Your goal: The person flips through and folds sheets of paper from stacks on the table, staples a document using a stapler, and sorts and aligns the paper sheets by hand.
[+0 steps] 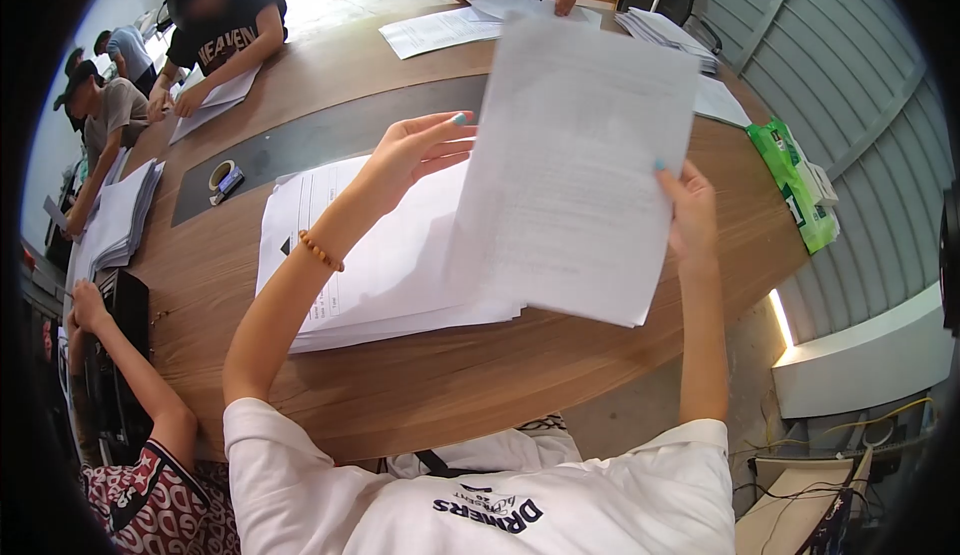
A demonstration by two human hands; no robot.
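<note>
My right hand (pixel 692 213) grips the right edge of a printed paper sheet (pixel 580 165), thumb on the near face and the other fingers partly hidden behind it. The sheet is raised and tilted above the table; faint print shows on it, too blurred to read. My left hand (pixel 425 150) is at the sheet's left edge, its thumb and fingers apart; the fingertips seem to pass just behind that edge. Below both hands a thick stack of printed papers (pixel 390 265) lies on the table, partly covered by my left forearm and the raised sheet.
On the wooden table (pixel 400 385) are a tape roll (pixel 225 173), a small blue box (pixel 230 187), a green packet (pixel 795 185) and more paper stacks (pixel 125 210) (pixel 670 33). Several people handle papers around it. A patterned sleeve (pixel 165 485) is close on my left.
</note>
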